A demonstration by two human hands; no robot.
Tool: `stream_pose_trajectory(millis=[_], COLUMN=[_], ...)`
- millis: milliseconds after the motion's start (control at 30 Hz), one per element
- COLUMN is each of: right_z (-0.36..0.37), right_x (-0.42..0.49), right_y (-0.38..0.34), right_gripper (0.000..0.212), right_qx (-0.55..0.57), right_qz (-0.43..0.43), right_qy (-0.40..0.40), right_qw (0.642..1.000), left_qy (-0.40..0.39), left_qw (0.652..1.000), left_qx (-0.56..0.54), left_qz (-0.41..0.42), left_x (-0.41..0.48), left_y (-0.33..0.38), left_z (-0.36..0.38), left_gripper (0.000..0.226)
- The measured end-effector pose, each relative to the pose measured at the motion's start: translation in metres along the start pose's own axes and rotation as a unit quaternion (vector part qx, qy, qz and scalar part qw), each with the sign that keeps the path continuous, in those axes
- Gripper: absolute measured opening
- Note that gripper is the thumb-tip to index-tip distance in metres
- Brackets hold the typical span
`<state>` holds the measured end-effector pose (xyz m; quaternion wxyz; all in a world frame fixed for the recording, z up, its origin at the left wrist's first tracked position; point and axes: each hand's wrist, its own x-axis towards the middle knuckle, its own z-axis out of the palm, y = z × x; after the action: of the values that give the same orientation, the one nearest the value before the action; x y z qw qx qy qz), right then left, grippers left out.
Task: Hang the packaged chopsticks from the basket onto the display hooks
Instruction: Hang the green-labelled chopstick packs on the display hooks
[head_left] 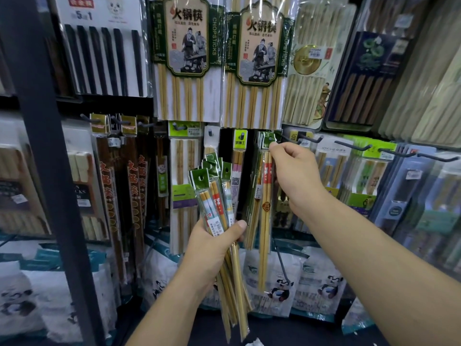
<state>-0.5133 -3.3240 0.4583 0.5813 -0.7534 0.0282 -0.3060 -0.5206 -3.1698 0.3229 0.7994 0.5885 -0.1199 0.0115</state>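
Observation:
My left hand (pixel 214 243) grips a fanned bundle of several chopstick packets (pixel 217 196) with green header cards, held upright below the middle of the rack. My right hand (pixel 291 176) pinches the green header (pixel 265 141) of one packet of bamboo chopsticks (pixel 265 208) up at a dark display hook (pixel 289 139). That packet hangs straight down next to others with the same green tops. Whether its hole sits on the hook is hidden by my fingers. No basket is in view.
Large hotpot chopstick packs (pixel 189 58) hang above. More dark hooks (pixel 354 146) stick out to the right. Brown and dark packs (pixel 117 196) hang on the left behind a dark vertical post (pixel 47 158). Panda-printed bags (pixel 282 283) sit below.

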Motion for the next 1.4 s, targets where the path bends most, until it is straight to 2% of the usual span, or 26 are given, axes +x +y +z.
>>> stream_pose_trajectory(millis=[267, 400, 467, 533, 667, 767, 867, 1000, 1400], right_z=[0.003, 0.003, 0.004, 0.005, 0.012, 0.014, 0.010, 0.002, 0.001], right_x=[0.007, 0.002, -0.009, -0.019, -0.037, -0.039, -0.034, -0.018, 0.002], right_y=[0.009, 0.018, 0.020, 0.022, 0.019, 0.016, 0.014, 0.007, 0.002], right_gripper=[0.042, 0.037, 0.031, 0.031, 0.023, 0.026, 0.030, 0.034, 0.036], right_qx=[-0.044, -0.070, -0.073, -0.060, -0.084, -0.116, -0.116, -0.044, -0.036], right_qz=[0.002, -0.012, -0.015, -0.011, -0.023, -0.064, -0.079, -0.051, -0.046], right_qy=[0.023, 0.037, 0.054, 0.017, -0.126, -0.141, -0.122, -0.045, 0.006], right_qw=[0.999, 0.997, 0.996, 0.998, 0.988, 0.981, 0.983, 0.997, 0.998], left_qy=[-0.008, -0.028, -0.038, -0.039, -0.039, -0.043, -0.040, -0.021, -0.023], left_qw=[1.000, 0.999, 0.999, 0.999, 0.999, 0.999, 0.999, 0.999, 0.996], left_qx=[0.005, 0.013, 0.019, 0.012, -0.012, -0.018, -0.032, -0.049, -0.085], left_qz=[0.011, 0.024, 0.025, 0.021, 0.012, 0.017, 0.016, 0.003, 0.006], left_x=[-0.002, -0.003, -0.004, -0.004, -0.004, -0.006, -0.007, -0.006, -0.003], left_y=[0.002, 0.005, 0.006, 0.007, 0.006, 0.007, 0.008, 0.010, 0.004], left_z=[-0.001, 0.000, 0.001, 0.001, 0.004, 0.005, 0.006, 0.004, 0.005], left_gripper=[0.049, 0.022, 0.015, 0.024, 0.036, 0.036, 0.033, 0.017, 0.028])
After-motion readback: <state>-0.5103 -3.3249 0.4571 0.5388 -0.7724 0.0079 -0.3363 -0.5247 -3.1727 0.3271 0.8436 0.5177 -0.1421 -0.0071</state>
